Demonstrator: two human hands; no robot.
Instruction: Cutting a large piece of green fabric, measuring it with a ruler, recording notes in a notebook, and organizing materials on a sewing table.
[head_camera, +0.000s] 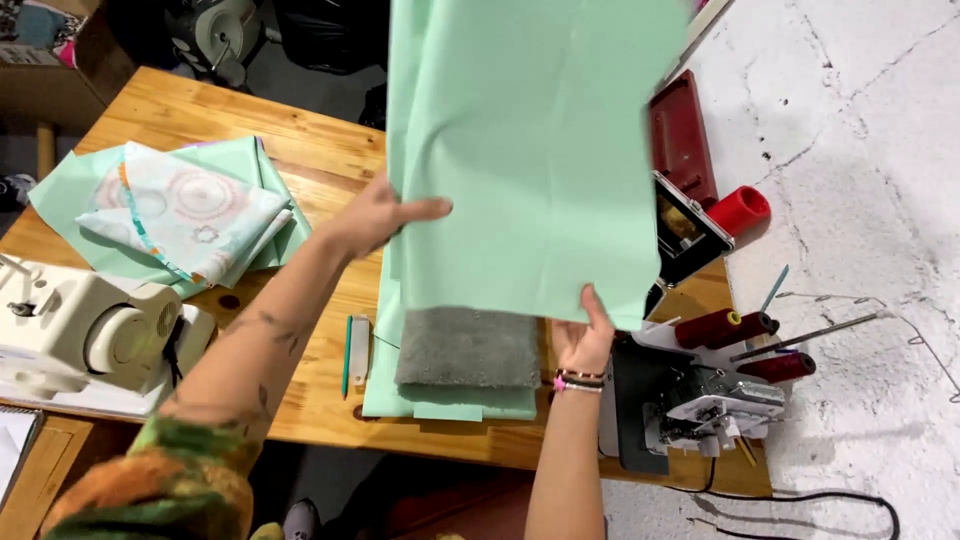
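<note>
Held up closest to my view, the mint-green fabric sheet hangs between both hands, covering the far middle of the desk. Left hand grips its left edge, thumb in front, fingers behind the cloth. Right hand pinches the lower right corner from below, fingers hidden behind the cloth. Directly under the sheet, a grey towelling piece lies on more mint fabric near the desk's near edge. Left: folded patterned cloth and a cream sewing machine. Right, just beside my right hand: an overlock machine with dark red thread spools.
</note>
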